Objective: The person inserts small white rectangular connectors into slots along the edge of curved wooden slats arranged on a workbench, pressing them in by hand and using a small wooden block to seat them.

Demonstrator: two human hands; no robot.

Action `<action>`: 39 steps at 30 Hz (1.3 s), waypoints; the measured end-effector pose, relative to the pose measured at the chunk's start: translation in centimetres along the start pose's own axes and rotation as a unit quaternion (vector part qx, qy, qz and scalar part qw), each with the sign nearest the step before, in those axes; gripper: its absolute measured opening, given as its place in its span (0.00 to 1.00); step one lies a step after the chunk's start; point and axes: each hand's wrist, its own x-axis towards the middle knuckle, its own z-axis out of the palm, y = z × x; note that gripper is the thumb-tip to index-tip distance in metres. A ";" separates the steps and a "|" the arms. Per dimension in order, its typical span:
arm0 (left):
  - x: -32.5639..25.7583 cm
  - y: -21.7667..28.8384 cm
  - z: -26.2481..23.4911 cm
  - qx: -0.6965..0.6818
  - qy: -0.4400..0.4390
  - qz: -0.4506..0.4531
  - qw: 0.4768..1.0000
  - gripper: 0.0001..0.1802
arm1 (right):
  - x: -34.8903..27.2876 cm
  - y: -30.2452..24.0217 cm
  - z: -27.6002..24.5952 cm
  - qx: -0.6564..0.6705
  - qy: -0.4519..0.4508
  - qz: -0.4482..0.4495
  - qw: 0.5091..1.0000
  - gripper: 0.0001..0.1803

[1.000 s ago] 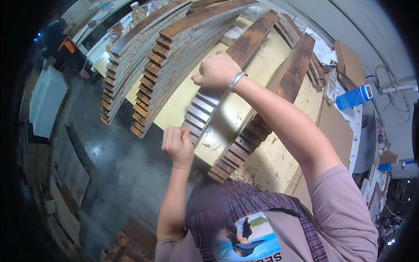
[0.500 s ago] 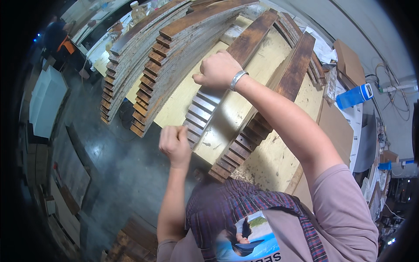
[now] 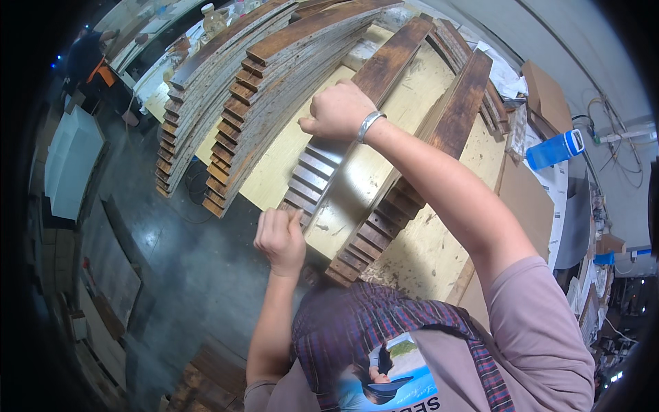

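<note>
A stack of dark brown wooden boards (image 3: 392, 58) lies with its ends stepped like a stair, the lower steps catching the light. Over the upper part of this stack is my right hand (image 3: 340, 111), closed, a silver bracelet on its wrist. My left hand (image 3: 280, 240) is closed in a fist beside the stack's near end, thumb uppermost. Whatever either hand holds, if anything, is hidden by the fingers. Right of this stack, under my right forearm, lies a second stepped stack of brown boards (image 3: 463, 103).
Two more stepped stacks of curved boards (image 3: 302, 34) stand at the left. The pale worktop (image 3: 333, 237) carries dusty scraps. A blue bottle (image 3: 552, 151) and cardboard (image 3: 528, 199) lie at the right. Another person (image 3: 93, 62) is at the far left.
My left hand has moved slightly down and to the right, toward me. My right hand stays almost in place, and both remain closed. The whole view has shifted a little.
</note>
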 end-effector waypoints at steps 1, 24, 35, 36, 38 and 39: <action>0.6 -0.7 0.0 0.014 0.002 -0.002 1.000 0.09 | 0.0 0.0 0.0 0.001 0.003 0.000 1.000 0.27; -0.6 2.1 0.2 -0.067 -0.069 0.002 0.995 0.09 | 0.2 0.0 0.2 0.005 -0.006 0.012 1.000 0.27; 0.9 -1.2 -0.1 -0.032 -0.123 -0.291 0.948 0.17 | 0.2 0.0 0.1 -0.002 -0.004 0.003 1.000 0.27; 1.2 -0.8 -0.1 -0.020 -0.140 -0.318 0.938 0.17 | 0.2 -0.1 0.1 -0.001 -0.005 0.003 1.000 0.27; 2.2 0.5 -0.5 0.003 -0.174 -0.369 0.913 0.19 | 0.1 0.0 0.1 0.001 -0.003 0.005 1.000 0.27; 2.2 0.4 -0.4 -0.004 -0.170 -0.358 0.918 0.18 | 0.1 0.1 0.1 0.002 -0.002 0.006 1.000 0.27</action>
